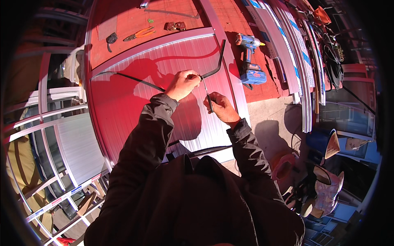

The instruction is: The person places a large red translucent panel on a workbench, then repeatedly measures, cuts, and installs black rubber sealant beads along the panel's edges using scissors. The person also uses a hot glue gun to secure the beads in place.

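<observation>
My left hand point(182, 85) is closed on a black rubber sealing strip point(215, 69). One end of the strip bends up and to the right beyond my fingers; a black length also runs off to the left, across the ribbed panel point(164, 53). In my right hand point(223, 110) is a slim tool with a black handle point(210, 103) and a thin metal end, whose exact kind I cannot make out. Its metal end points up at the strip beside my left fingertips. Both hands are above the framed panel, which is partly in reddish shade.
A blue cordless drill point(251, 61) lies right of the frame. Orange-handled pliers point(140, 34) and a black tape measure point(111, 39) lie beyond the panel. Long metal profiles point(283, 45) are stacked at right; window frames point(61, 119) stand at left.
</observation>
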`<state>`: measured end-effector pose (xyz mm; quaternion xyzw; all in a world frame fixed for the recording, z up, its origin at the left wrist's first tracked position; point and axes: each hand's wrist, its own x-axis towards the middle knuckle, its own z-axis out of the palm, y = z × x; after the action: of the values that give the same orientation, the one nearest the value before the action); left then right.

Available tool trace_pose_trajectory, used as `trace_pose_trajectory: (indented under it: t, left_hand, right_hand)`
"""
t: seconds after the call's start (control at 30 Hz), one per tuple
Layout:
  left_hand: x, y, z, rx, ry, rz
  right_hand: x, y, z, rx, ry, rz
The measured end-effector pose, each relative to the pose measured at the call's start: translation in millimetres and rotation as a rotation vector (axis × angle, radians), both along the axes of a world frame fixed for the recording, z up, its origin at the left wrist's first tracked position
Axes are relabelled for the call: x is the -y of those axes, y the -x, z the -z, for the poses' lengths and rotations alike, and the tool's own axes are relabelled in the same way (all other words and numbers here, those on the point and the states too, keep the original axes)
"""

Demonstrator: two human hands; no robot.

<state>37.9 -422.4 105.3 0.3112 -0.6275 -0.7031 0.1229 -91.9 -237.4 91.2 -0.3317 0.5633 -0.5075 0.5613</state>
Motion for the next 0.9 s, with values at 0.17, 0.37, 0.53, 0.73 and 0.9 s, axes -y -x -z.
trace_pose_trajectory:
  t: [0.17, 0.37, 0.53, 0.73, 0.9]
  left_hand:
    - [6.5, 3.4, 9.5, -0.022, -0.020, 0.110]
    - [7.5, 14.8, 13.5, 0.043, -0.077, 0.194]
    - [12.1, 26.4, 29.6, 0.083, -0.151, 0.189]
    - [-18.8, 46.2, 68.8, 0.068, 0.266, 0.141]
    - [-30.0, 27.8, 73.2, -0.006, 0.834, 0.013]
  right_hand:
    - [-1.3, 2.8, 0.9, 0.009, 0.015, -0.010]
    - [-6.2, 13.7, 16.0, -0.085, -0.005, -0.026]
    - [-10.6, 14.6, 23.7, -0.061, -0.075, 0.030]
    - [-35.0, 53.9, 33.1, -0.348, 0.061, 0.327]
    - [-88.5, 124.9, 51.1, -1.124, -0.298, 0.349]
